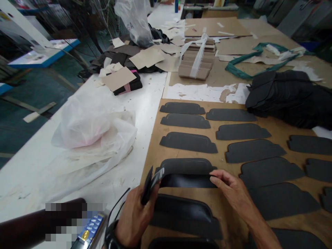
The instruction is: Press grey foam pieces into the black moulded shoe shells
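Pinching one end of 1 glossy black strip (188, 181): right hand (232, 190), nearly closed. Strip runs to left hand (136, 212), curled round dark pieces (147, 185), count unclear. 15 dark panels (255, 151) visible around both. Plastic bag (136, 24) beyond left hand reads "SA".

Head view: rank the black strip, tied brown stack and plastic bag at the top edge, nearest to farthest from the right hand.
1. Black strip: pinched by the right hand.
2. Tied brown stack: well ahead.
3. Plastic bag: beyond it, leftward.
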{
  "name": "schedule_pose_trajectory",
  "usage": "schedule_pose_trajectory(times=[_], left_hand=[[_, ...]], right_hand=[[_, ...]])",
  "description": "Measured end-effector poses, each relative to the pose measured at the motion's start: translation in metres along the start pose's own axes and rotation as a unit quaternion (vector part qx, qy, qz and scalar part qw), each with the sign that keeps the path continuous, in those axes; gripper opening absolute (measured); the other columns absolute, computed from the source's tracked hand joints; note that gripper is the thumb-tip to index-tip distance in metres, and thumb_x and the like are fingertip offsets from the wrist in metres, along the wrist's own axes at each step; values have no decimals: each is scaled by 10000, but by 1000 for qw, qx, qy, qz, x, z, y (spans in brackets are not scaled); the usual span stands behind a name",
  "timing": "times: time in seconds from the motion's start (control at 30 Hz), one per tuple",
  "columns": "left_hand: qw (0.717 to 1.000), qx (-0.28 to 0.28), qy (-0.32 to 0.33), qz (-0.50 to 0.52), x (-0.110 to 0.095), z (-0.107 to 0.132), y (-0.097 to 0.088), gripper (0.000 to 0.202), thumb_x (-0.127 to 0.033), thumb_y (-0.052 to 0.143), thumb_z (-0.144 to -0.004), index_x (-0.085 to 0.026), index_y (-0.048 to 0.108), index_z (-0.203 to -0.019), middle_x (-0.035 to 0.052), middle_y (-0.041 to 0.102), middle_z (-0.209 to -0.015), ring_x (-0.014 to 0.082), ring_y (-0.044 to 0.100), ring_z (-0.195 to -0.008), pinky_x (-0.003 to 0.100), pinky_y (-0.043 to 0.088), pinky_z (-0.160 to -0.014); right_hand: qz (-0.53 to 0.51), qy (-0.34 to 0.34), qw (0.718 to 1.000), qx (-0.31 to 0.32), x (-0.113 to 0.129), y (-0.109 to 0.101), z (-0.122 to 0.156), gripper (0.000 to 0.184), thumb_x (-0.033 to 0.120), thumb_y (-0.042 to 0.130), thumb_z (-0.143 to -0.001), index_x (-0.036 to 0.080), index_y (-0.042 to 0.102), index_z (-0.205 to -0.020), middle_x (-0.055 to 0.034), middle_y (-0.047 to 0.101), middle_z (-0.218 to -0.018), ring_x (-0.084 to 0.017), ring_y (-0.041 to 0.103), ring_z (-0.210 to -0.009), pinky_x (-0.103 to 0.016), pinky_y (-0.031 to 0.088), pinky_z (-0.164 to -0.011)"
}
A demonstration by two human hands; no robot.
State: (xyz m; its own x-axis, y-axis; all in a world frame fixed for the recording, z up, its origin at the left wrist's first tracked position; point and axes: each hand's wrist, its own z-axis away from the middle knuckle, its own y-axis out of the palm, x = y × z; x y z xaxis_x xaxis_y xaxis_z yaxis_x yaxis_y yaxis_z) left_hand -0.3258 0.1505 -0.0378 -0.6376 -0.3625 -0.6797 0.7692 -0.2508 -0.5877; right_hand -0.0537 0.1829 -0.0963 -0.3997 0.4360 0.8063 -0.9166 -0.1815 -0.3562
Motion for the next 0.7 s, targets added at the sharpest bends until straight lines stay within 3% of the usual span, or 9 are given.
schedule_pose_trajectory(times=[0.07,0.13,0.27,0.37,0.47,0.53,0.7], left_hand=[[993,-44,78,-82,10,4,2,264,-219,401,-745,-222,578,-941,28,622,-790,191,577,-731,297,460,-681],[976,-48,141,-156,20,10,11,401,-140,445,-652,-237,567,-1022,34,635,-893,206,580,-810,319,465,-741],[946,-26,213,-245,40,13,43,544,-136,503,-623,-228,516,-1159,55,636,-974,237,565,-849,380,453,-800],[927,-26,254,-275,49,6,60,632,-134,490,-636,-207,435,-1262,75,563,-1184,253,522,-1006,391,411,-896],[908,-44,275,-314,49,-2,64,741,-46,408,-637,-185,305,-1357,58,339,-1406,240,335,-1248,366,355,-976],[900,-60,275,-334,46,-7,61,804,16,352,-606,-179,258,-1380,44,255,-1447,221,216,-1317,359,331,-1001],[886,-62,283,-363,43,-21,56,802,50,314,-588,-142,284,-1367,70,292,-1429,211,171,-1336,361,347,-1000]], right_hand=[[19,-5,1000,-12,-1,0,-9,344,474,582,-719,178,618,-890,-42,618,-884,-184,552,-852,-259,422,-736],[40,-8,999,-18,0,0,-16,344,480,576,-725,185,620,-895,-41,624,-903,-186,557,-865,-257,422,-741],[71,-8,997,-15,-1,1,-26,349,503,555,-743,198,619,-900,-37,626,-929,-183,559,-895,-255,415,-765],[76,-11,997,-17,-3,1,-32,373,518,561,-732,193,622,-905,-56,627,-954,-204,557,-916,-271,422,-758],[79,-17,997,-22,-3,3,-36,365,504,569,-730,188,625,-903,-62,632,-933,-205,565,-888,-278,431,-750],[77,-19,997,-21,-1,5,-38,344,489,562,-741,187,621,-895,-56,632,-909,-192,568,-866,-269,433,-748],[77,-24,997,-15,2,9,-43,329,477,555,-747,184,619,-882,-42,631,-864,-171,569,-810,-256,430,-716]])
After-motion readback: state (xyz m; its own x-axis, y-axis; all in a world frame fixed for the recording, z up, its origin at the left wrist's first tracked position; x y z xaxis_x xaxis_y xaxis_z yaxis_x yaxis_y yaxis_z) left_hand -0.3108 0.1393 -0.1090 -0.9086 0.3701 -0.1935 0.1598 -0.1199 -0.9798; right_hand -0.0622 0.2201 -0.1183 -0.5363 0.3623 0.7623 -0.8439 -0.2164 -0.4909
